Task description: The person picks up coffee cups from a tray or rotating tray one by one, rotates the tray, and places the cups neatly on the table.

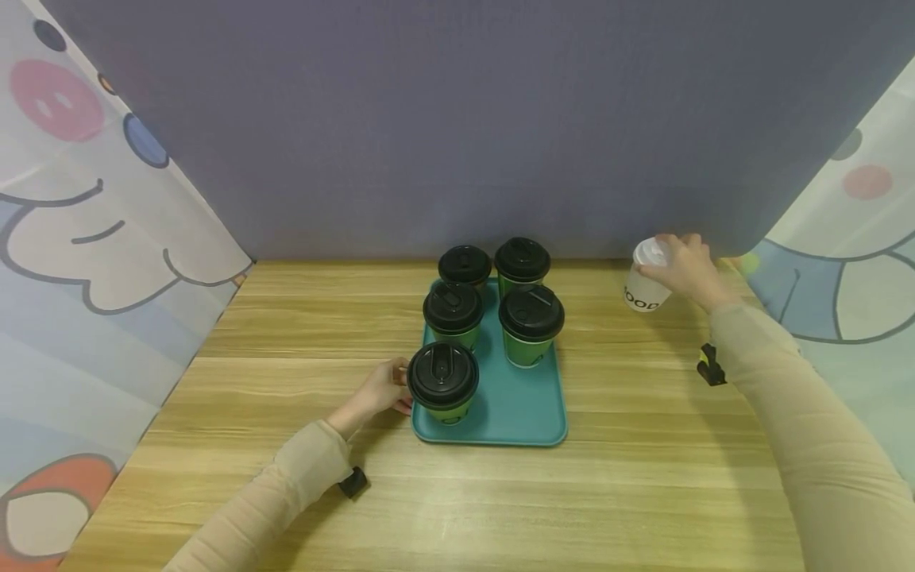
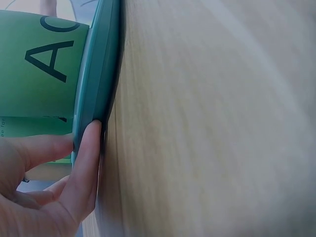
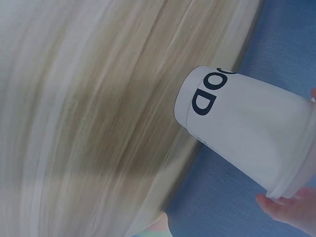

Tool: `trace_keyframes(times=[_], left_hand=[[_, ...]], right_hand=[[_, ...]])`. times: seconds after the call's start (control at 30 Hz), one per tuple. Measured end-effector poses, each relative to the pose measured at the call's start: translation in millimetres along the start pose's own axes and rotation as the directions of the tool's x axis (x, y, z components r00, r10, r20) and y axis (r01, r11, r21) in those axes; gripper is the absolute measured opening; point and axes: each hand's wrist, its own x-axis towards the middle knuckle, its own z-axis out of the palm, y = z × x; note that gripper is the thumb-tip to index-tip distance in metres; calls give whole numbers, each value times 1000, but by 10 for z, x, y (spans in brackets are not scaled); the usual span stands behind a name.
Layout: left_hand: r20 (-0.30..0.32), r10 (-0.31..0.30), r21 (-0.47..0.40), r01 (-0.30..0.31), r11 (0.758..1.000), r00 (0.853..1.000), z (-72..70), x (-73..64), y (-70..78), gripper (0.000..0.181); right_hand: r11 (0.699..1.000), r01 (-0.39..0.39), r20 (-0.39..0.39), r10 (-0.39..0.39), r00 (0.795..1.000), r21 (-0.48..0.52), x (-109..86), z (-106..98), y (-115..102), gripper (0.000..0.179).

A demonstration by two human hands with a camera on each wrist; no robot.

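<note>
White lidded paper cup [image 1: 646, 280], far right, gripped near its top by the right hand [image 1: 686, 268]; base contact with wooden table [image 1: 300, 318] hard to judge. Left hand [image 1: 386, 386] pinches teal tray [image 1: 518, 413] at its left rim. Likely step: cup in grip, tray steadied; next move calls for keeping it upright. Right arm [image 1: 808, 405] outstretched.

"OOD" on the white cup [image 3: 247, 136], "A" on a green cup [image 2: 42, 74]
</note>
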Motion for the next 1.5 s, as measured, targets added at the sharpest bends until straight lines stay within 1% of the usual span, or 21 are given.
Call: trace_keyframes(times=[0.17, 0.37, 0.43, 0.6, 0.67, 0.8, 0.97, 1.1, 1.27, 1.37, 1.5], left_hand=[[5, 15, -9, -15, 1000, 1000, -3, 9, -12, 36], [20, 13, -21, -12, 1000, 1000, -10, 24, -29, 37], [25, 12, -28, -11, 1000, 1000, -8, 3, 2, 37], [25, 12, -36, -11, 999, 1000, -6, 1, 9, 37], [24, 13, -37, -12, 999, 1000, -11, 25, -28, 37], [23, 9, -36, -8, 999, 1000, -11, 26, -32, 37], [25, 2, -43, -1, 999, 1000, -10, 25, -31, 38], [26, -1, -46, 2, 999, 1000, -10, 31, -35, 38], [23, -9, -44, 10, 999, 1000, -13, 39, -49, 38], [29, -6, -48, 7, 999, 1000, -15, 43, -63, 38], [30, 0, -61, 2, 998, 1000, -19, 44, -79, 38]], right_hand=[[1000, 2, -2, -2, 1000, 3, -3, 8, 6, 77], [1000, 20, -15, -20, 1000, 3, 2, 30, 46, 75], [999, 34, -21, -34, 999, -2, 11, 35, 53, 74], [999, 39, -25, -39, 999, -13, 12, 37, 50, 74], [999, 32, -25, -32, 999, -25, 8, 35, 49, 74], [998, 25, -29, -27, 999, -58, 8, 24, 33, 74], [996, 36, -52, -40, 998, -76, -4, -6, -13, 73], [993, 59, -61, -65, 996, -103, -29, -22, -91, 71], [988, 100, -53, -107, 993, -116, -94, -22, -249, 71], [983, 144, -63, -152, 986, -114, -135, -25, -354, 70], [971, 193, -69, -204, 977, -139, -185, -26, -506, 67]])
